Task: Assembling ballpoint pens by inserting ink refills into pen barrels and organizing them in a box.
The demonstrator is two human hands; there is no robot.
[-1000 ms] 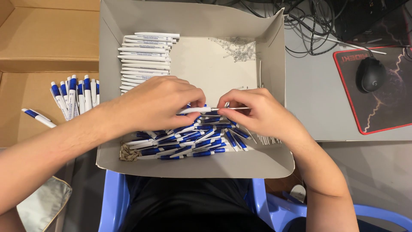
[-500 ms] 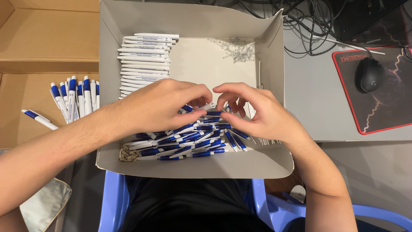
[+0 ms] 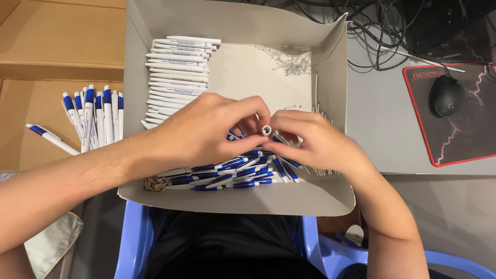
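- The left hand (image 3: 206, 134) and the right hand (image 3: 315, 142) meet over the middle of an open grey cardboard box (image 3: 232, 199) that rests at the near edge of the scene, above the person's lap.
- Both hands hold 1 white pen barrel (image 3: 266, 129), its open round end facing up toward the camera.
- Left fingers (image 3: 248, 111) are curled and pressed together around the barrel from the left side.
- Right fingers (image 3: 289, 120) are curled and pinch the same barrel from the right; the fingertips of the 2 hands are just beside each other.
- Under the hands, at the near end of the box, lies a heap of blue-and-white pen parts (image 3: 232, 173), touching one another.
- At the far left of the box lies a stack of white pen barrels (image 3: 178, 67), set side by side in rows.
- In the far right corner of the box lies a scatter of small thin parts (image 3: 292, 57); their kind cannot be told.
- Left of the box, on a brown cardboard surface (image 3: 51, 36), a row of finished blue-and-white pens (image 3: 93, 116) lies, with 1 single pen (image 3: 51, 138) apart at its left.
- Right of the box, on the grey desk (image 3: 382, 113), a black mouse (image 3: 445, 95) sits on a dark red-edged mouse pad (image 3: 465, 139).
- Black cables (image 3: 382, 31) lie tangled at the far right.
- A blue plastic chair (image 3: 134, 243) shows at the near edge.
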